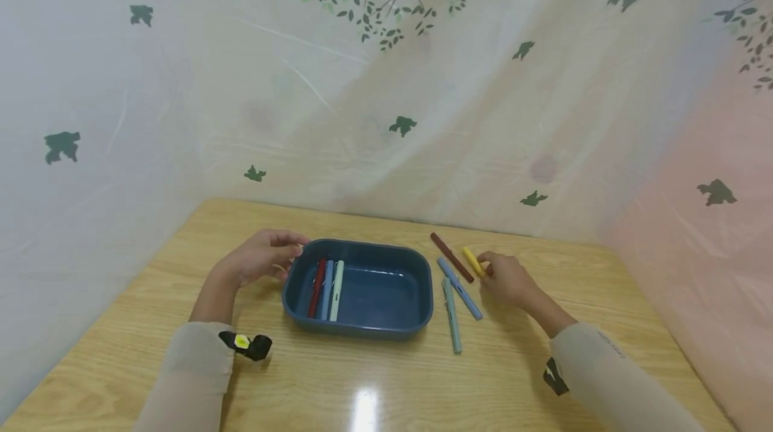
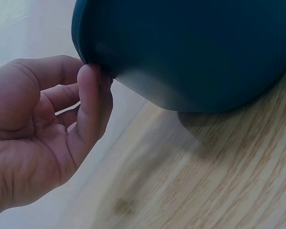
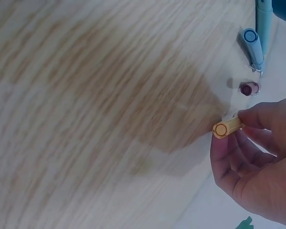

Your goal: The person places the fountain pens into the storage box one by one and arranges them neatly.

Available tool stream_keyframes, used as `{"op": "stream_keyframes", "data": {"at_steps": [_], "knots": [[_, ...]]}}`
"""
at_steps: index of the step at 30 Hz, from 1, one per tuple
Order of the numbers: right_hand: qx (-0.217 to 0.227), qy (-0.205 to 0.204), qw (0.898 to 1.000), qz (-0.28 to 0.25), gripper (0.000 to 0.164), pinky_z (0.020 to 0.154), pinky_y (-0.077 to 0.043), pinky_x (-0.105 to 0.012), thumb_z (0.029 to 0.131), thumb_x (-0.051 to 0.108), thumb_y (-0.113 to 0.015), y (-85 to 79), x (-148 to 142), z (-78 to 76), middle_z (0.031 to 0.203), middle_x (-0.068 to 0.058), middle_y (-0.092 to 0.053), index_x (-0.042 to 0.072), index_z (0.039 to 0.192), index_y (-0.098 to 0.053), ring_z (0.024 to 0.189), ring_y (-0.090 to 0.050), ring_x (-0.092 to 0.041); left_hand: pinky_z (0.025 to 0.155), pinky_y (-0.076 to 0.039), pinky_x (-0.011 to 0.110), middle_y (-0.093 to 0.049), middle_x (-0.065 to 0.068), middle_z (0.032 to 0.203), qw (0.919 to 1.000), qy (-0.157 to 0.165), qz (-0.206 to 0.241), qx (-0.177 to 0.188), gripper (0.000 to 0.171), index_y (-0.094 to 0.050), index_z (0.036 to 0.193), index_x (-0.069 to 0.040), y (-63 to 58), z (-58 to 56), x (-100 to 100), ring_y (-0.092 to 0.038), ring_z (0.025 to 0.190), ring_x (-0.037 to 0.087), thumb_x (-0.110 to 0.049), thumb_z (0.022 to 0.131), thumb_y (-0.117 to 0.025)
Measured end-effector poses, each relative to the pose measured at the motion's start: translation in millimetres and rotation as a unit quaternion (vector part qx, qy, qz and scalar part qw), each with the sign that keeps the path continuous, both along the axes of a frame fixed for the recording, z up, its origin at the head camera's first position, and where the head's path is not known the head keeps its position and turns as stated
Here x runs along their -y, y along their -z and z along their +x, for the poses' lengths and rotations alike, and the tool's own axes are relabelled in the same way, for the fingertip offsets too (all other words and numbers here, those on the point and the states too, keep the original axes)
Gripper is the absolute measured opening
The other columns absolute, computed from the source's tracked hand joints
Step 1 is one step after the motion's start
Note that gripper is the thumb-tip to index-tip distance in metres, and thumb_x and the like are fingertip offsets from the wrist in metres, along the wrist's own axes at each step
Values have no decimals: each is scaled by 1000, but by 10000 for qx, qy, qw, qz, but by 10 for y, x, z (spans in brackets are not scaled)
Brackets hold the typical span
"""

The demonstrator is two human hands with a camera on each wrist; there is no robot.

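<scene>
A dark blue rounded tray (image 1: 386, 333) sits on the table, with a red pen (image 1: 317, 289), a blue pen (image 1: 327, 290) and a pale green pen (image 1: 337, 291) side by side at its left end. My left hand (image 1: 266, 257) holds the tray's left back corner, its curled fingers against the rim; the left wrist view shows this grip (image 2: 88, 90) close up. Right of the tray, my right hand (image 1: 510, 279) pinches a yellow pen (image 1: 473, 261) between thumb and fingers. In the right wrist view the yellow pen's round end (image 3: 221, 130) points toward the camera.
Between the tray and my right hand lie a dark red pen (image 1: 451, 257), a blue pen (image 1: 460, 289) and a grey-green pen (image 1: 451, 316). The wooden table (image 1: 290, 385) meets a patterned cloth backdrop (image 1: 362, 170) at its back and sides.
</scene>
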State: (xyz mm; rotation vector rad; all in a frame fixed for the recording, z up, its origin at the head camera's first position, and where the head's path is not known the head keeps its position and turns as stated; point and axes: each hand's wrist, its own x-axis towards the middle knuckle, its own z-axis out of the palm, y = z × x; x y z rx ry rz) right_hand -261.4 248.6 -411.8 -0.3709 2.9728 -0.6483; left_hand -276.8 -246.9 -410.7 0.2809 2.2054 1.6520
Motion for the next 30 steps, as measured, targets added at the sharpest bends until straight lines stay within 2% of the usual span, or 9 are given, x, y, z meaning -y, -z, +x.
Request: {"op": "stream_keyframes", "data": {"at_steps": [9, 16, 25, 30], "knots": [[60, 2, 9987, -501, 41, 64, -58, -35, 94, -5, -58, 20, -114, -31, 105, -30, -68, -14, 133, -53, 89, -70, -33, 73, -59, 36, -63, 16, 117, 10000, 29, -41, -41, 39, -56, 141, 0, -2, 9, 2, -63, 89, 26, -16, 106, -56], [102, 168, 9965, -814, 40, 72, -59, -38, 97, -3, -57, 11, -158, -38, 114, -33, -66, -12, 135, -54, 103, -67, -42, 73, -59, 35, -63, 16, 117, 10000, 24, -32, -26, 40, -55, 142, 0, -19, 8, -4, -63, 90, 25, -17, 106, -57], [248, 403, 9933, -1054, 40, 71, -59, -35, 98, -1, -59, 26, -168, -27, 114, -31, -66, -10, 137, -54, 99, -68, -35, 73, -59, 35, -63, 17, 119, 10000, 36, -51, -44, 40, -55, 142, 0, -19, 14, -5, -63, 90, 25, -17, 106, -56], [479, 593, 9854, -1520, 41, 65, -58, -34, 101, 1, -58, 10, -182, -20, 115, -30, -64, -8, 140, -52, 88, -67, -27, 73, -59, 36, -63, 17, 120, 10000, 47, -55, -45, 40, -55, 143, -1, -18, 19, -4, -63, 91, 25, -18, 106, -57]]}}
